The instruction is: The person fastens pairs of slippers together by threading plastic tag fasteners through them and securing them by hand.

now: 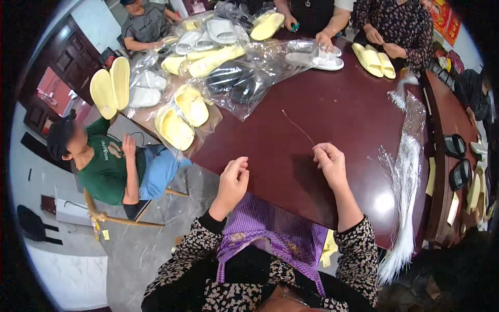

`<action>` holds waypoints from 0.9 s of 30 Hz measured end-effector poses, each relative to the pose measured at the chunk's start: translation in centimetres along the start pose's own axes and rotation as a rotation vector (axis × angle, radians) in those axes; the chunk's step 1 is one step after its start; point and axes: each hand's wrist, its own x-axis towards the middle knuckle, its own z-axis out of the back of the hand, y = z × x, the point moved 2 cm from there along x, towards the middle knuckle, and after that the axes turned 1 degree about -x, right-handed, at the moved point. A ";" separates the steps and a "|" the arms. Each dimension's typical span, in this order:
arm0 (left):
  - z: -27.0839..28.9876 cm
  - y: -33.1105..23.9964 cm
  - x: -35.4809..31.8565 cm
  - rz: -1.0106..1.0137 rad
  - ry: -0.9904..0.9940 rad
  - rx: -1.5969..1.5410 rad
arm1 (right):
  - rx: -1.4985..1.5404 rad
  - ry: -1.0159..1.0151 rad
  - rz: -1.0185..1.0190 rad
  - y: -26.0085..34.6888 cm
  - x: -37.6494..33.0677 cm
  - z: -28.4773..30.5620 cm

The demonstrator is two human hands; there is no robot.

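Observation:
Over the near edge of the dark red table, my left hand (232, 184) is loosely bent, its thumb apart from the fingertips, and I see nothing in it. To its right my right hand (331, 164) is closed in a pinch on one end of a thin thread-like strand (296, 125). The strand's free end curves up and to the left above the tabletop. Right of that hand lies a long bundle of thin white plastic strands (407, 192), partly inside a clear bag (415, 115).
Yellow slippers (175, 128), grey slippers (144, 97) and clear plastic bags (249, 78) are heaped at the far left of the table (270, 156). Co-workers sit around it. One in a green shirt (107, 169), at the left, holds yellow slippers (110, 88). Black slippers (459, 174) lie on a side surface.

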 end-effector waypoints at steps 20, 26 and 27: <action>-2.6 1.5 1.0 -0.370 -0.108 0.468 | 0.278 -0.006 -0.195 0.2 -0.1 -0.4; -2.5 1.3 0.9 -0.406 -0.129 0.448 | 0.284 -0.016 -0.185 -0.1 -0.2 -0.1; -2.4 1.2 0.9 -0.372 -0.104 0.441 | 0.284 -0.016 -0.185 -0.1 -0.2 -0.1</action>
